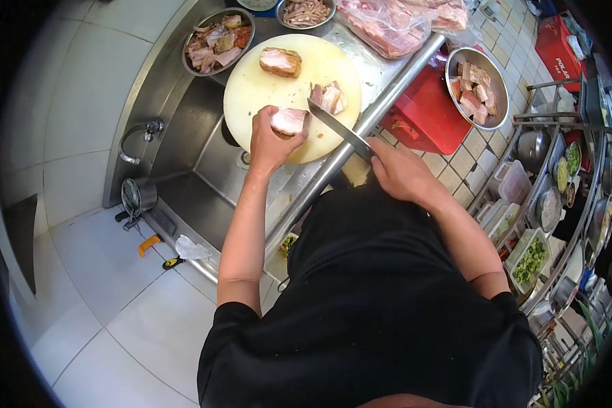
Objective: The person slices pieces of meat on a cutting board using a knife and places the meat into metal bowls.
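My left hand [273,144] grips a block of pork [289,121] near the lower edge of the round cutting board [251,88]. In my right hand [398,166] is the handle of a knife [340,129], its blade reaching over the board's right side. The blade's tip is beside a small pile of cut pork pieces [333,99], apart from the held block. Another browned pork block [280,62] lies on the board's upper part.
Metal bowls of meat [217,41] and strips [306,12] stand behind the board. Bagged meat [387,27] lies at the back. A bowl of pork chunks [477,88] is above a red crate [432,112]. The sink [204,170] with its tap [132,143] is left.
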Demonstrator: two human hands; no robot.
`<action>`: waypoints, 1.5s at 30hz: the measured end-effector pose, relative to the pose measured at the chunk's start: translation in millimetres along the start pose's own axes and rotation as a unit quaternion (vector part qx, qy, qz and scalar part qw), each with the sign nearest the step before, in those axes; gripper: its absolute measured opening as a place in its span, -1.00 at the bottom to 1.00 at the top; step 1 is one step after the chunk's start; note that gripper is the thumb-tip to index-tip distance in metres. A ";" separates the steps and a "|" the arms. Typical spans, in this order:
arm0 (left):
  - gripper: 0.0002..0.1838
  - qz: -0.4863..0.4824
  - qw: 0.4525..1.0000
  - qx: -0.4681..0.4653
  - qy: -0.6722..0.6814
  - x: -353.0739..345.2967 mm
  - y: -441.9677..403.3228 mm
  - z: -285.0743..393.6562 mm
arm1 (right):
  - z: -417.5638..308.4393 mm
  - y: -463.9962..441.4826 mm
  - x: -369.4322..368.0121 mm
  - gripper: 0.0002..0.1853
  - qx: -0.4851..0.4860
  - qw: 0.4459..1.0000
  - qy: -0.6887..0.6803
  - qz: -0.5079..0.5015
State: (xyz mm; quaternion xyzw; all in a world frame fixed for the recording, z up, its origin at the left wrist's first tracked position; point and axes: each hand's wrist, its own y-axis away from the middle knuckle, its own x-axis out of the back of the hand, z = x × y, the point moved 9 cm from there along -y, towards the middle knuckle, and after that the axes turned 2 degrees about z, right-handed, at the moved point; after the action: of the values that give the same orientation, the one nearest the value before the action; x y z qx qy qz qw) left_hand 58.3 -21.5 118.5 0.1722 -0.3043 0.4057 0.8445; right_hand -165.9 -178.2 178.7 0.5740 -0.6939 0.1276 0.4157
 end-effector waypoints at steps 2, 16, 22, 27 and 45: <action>-0.17 -0.017 1.000 -0.012 0.001 -6.8 3.5 4.0 | -8.3 1.6 5.3 -0.64 -0.003 1.000 0.013 0.018; -0.20 -0.022 0.996 -0.069 -0.053 -21.0 9.7 20.5 | -49.8 -31.5 -8.1 -0.76 0.051 0.997 0.058 0.002; -0.19 -0.012 0.996 -0.062 -0.055 -21.5 11.4 19.8 | -49.3 -23.4 -8.6 -0.81 0.054 0.997 0.046 -0.008; -0.20 -0.002 0.999 -0.044 -0.016 -22.0 12.9 19.0 | -50.9 -26.6 -10.7 -0.79 0.038 0.997 0.040 -0.044; -0.25 0.010 0.996 -0.071 -0.053 -25.2 9.6 10.4 | -51.7 -50.3 -20.9 -0.83 -0.005 0.996 0.018 -0.082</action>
State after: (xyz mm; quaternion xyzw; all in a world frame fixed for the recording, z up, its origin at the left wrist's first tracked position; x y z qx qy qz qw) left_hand 34.6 -35.9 110.3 0.1307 -0.3784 0.3815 0.8332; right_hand -98.3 -145.4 180.6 0.6244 -0.6376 0.0997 0.4400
